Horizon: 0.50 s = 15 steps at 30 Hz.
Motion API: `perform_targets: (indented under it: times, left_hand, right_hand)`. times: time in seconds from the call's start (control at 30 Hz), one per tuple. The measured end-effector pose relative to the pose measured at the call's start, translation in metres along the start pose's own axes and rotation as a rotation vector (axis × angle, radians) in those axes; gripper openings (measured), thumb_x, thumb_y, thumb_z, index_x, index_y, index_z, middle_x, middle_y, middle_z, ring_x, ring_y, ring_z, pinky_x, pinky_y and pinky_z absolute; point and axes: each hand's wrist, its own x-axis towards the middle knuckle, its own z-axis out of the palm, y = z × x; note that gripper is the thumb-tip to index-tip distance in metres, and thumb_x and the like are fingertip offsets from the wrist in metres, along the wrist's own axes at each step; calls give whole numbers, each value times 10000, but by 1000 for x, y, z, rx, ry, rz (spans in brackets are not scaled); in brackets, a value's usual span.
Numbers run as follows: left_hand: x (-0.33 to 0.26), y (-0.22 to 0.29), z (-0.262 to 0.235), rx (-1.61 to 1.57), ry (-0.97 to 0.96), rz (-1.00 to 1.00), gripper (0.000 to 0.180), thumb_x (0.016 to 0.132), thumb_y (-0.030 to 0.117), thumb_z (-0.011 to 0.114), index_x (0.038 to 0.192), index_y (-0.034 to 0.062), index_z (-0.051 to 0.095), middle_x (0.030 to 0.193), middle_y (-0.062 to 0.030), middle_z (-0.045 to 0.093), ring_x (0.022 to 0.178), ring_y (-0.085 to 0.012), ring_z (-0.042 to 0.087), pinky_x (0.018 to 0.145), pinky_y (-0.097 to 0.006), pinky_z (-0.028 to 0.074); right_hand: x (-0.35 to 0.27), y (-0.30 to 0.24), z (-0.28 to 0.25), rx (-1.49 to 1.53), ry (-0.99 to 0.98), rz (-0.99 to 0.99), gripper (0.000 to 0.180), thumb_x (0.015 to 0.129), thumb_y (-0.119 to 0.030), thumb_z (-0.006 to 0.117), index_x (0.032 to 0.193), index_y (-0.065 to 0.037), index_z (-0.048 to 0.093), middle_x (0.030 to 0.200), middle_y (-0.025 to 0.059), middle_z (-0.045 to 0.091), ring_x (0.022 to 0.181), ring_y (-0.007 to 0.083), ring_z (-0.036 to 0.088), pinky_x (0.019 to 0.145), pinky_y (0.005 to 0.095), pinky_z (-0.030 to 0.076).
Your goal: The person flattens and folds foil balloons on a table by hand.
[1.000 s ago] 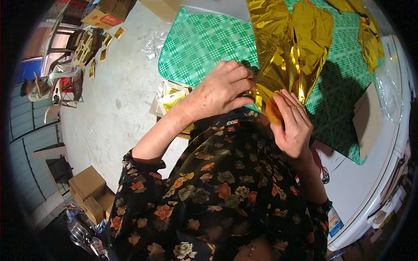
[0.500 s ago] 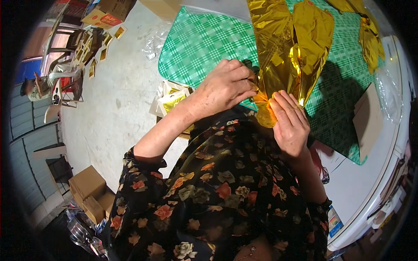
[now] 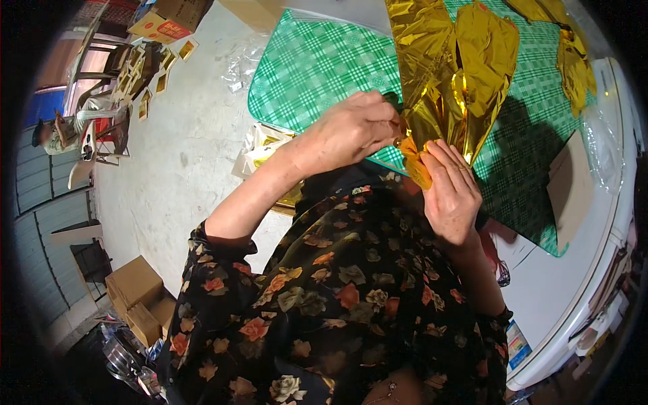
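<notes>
A large sheet of shiny gold foil lies on the green checked tablecloth, its near end gathered and crumpled. My left hand is closed with bent fingers at the left side of that gathered end, pinching the foil. At its right side, my right hand presses the foil between its nearly straight fingers and a thumb that is hidden. An orange-gold crumpled tip sticks out between the two hands, near the table's front edge. A second crumpled piece of gold foil lies at the far right.
Flat brown cardboard and clear plastic wrap lie at the right. Gold-and-white paper pieces are stacked below the table's left edge. Cardboard boxes stand on the floor at left. A seated person is farther off.
The gathered foil end has bunched tighter and its tip has shifted slightly up and right. My left hand has turned a little; my right hand has barely moved.
</notes>
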Motion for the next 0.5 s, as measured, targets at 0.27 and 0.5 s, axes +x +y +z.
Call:
perform_targets:
  times: [0.27, 0.5]
  left_hand:
    - [21, -5, -7, -119, -97, -20, 137, 933, 158, 716, 890, 29, 716, 884, -89, 593, 938, -299, 603, 890, -413, 512]
    - [25, -5, -9, -75, -135, -43, 149, 938, 159, 744, 978, 21, 704, 976, -84, 681, 1004, -301, 641, 898, -418, 543]
  right_hand:
    - [-2, -1, -4, 72, -37, 41, 320, 872, -29, 704, 1185, 38, 712, 1302, 181, 702, 1258, 365, 656, 1142, 485, 484]
    - [-1, 0, 0, 50, -7, 57, 311, 851, -4, 700, 1160, 34, 719, 1277, 168, 714, 1239, 359, 669, 1128, 484, 499]
